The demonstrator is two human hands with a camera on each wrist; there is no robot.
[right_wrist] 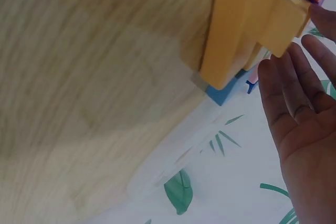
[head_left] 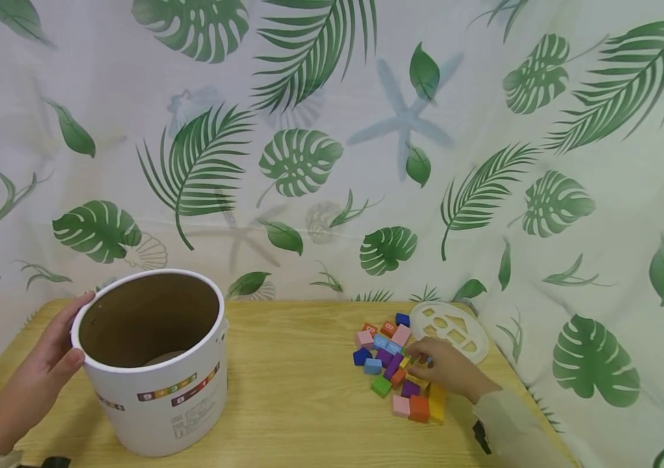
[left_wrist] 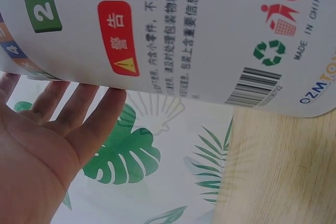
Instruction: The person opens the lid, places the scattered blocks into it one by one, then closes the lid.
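A white open bucket (head_left: 133, 416) with printed number strips stands on the table at the left. My left hand (head_left: 39, 377) rests against its outer side near the rim. The left wrist view shows fairly straight fingers (left_wrist: 102, 121) touching the bucket's wall. At the right, my right hand (head_left: 449, 367) is over the near side of a pile of coloured blocks (head_left: 393, 364). In the right wrist view its fingers (right_wrist: 273, 93) are loosely extended beside a yellow block (right_wrist: 283, 22), with the thumb close to that block. Some blocks are hidden under the hand.
A white lid with shaped cutouts (head_left: 478, 322) lies behind my right hand. A long yellow block (head_left: 437, 404), an orange-red block (head_left: 419, 409) and a pink block (head_left: 400, 407) sit at the pile's front. A leaf-print curtain (head_left: 320, 227) hangs behind the wooden table (head_left: 297, 403).
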